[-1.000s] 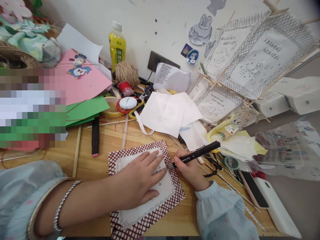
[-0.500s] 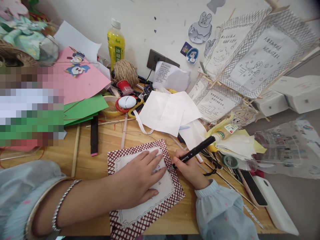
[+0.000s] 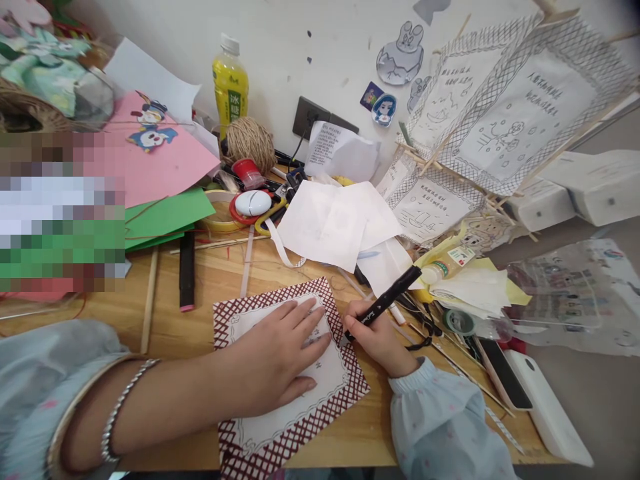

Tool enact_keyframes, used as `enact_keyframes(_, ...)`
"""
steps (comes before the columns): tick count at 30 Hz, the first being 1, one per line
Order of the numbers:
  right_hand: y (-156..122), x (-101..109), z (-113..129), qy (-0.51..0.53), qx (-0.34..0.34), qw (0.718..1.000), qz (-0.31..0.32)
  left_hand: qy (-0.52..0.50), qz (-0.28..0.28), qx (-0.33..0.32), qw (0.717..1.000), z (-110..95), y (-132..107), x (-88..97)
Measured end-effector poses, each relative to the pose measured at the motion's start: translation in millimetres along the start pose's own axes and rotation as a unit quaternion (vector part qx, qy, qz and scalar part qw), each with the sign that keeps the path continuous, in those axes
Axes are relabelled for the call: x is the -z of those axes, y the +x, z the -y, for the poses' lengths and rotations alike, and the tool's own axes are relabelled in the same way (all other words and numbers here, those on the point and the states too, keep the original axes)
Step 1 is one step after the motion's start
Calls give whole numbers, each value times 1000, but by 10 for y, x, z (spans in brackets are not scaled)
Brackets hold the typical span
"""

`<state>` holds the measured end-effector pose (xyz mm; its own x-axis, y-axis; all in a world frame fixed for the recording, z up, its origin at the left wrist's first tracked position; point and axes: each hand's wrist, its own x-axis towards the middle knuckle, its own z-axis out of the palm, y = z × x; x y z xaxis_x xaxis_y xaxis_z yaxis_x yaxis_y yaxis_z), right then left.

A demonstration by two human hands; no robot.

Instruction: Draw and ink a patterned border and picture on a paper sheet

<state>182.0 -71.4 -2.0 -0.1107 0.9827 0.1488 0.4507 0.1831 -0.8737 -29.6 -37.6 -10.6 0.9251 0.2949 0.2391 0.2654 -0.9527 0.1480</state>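
A white sheet of paper (image 3: 270,427) with a dark red crosshatched border lies at an angle by the table's front edge. My left hand (image 3: 280,350) rests flat on its middle, fingers spread, covering part of the black writing there. In my right hand (image 3: 375,340) is a black marker pen (image 3: 385,300), pinched between thumb and fingers and slanting up to the right. Its tip is down at the sheet's right border, close to the inner wavy line. A second black marker (image 3: 187,270) with a pink end lies behind the sheet, to the left.
Pink paper (image 3: 170,160) and green paper (image 3: 175,217) are piled at the left. Behind stand a yellow drink bottle (image 3: 230,87) and a ball of twine (image 3: 249,145). White papers (image 3: 320,220) lie across the middle. At the right are a stick-framed paper lantern (image 3: 520,113) and a white case (image 3: 550,407).
The marker in my right hand has tilted slightly, its upper end dropping a little to the left. My left hand and the sheet stay in place; the whole view shifts very slightly.
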Motion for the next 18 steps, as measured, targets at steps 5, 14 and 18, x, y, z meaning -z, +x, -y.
enact_keyframes(5, 0, 5, -10, -3, 7, 1000, 10, 7, -4, -5, 1000, 6, 2, -12)
enact_keyframes(14, -9, 3, -38, 0, 9, 1000, 18, 9, -6, -5, 1000, 7, 5, -11)
enact_keyframes(18, -16, 4, -40, -1, 10, 1000, 16, 10, -8, -5, 1000, 12, 3, -25)
